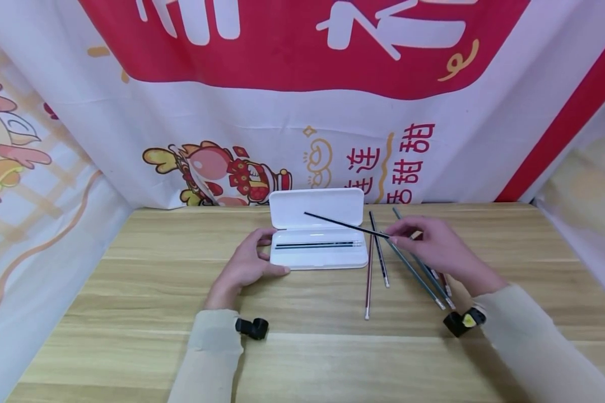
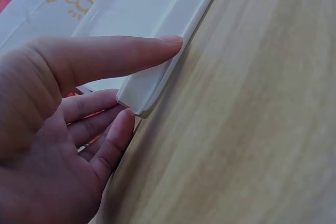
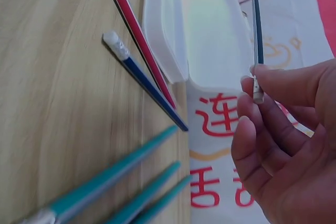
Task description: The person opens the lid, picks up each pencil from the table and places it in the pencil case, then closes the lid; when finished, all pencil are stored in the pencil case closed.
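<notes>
A white pencil case lies with its lid raised at the back. Inside it, dark pencils lie lengthwise, erasers to the right. My left hand holds the case's left end, thumb along the front edge and fingers around the side, as the left wrist view also shows. Between thumb and fingertips, my right hand pinches a dark pencil close to its eraser end. That pencil is raised to the right of the case, its far end pointing left across the lid.
Several loose pencils lie right of the case: a red one, a dark blue one and teal ones, partly under my right hand. A printed cloth hangs behind the wooden table.
</notes>
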{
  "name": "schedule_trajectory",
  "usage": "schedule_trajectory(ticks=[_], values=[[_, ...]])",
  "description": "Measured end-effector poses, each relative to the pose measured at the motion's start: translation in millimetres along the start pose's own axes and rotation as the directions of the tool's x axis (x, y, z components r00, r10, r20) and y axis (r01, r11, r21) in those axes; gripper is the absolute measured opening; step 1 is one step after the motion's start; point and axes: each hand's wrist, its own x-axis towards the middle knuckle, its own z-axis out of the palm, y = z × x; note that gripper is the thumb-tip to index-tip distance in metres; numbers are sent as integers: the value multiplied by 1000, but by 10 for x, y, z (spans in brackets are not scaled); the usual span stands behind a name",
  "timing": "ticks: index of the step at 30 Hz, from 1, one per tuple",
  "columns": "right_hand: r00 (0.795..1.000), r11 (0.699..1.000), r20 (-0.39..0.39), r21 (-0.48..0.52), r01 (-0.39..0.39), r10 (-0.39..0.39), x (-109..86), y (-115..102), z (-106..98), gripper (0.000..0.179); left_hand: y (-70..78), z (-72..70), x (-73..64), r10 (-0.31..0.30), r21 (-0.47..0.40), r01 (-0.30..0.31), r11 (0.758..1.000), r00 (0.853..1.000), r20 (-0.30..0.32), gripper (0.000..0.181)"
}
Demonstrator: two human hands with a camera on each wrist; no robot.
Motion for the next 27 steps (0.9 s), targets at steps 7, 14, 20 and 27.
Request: schedule_trajectory(ticks=[7, 14, 20, 27], values=[[998, 998, -21, -21, 62, -63, 231, -124, 179, 16, -19, -4, -4, -1, -10, 1, 1000, 1000, 2, 95], [996, 995, -19, -43, 86, -87, 440, -178, 389, 16, -41, -5, -7, 4, -9, -4, 1000, 1000, 0, 95], [998, 997, 2, -31, 67, -67, 538, -197, 517, 17, -36, 1, -4, 16, -9, -16, 1000, 1000, 2, 96], [998, 997, 4, -21, 70, -70, 608, -153, 588, 16, -18, 6, -4, 13, -14, -13, 1000, 1000, -1, 95]])
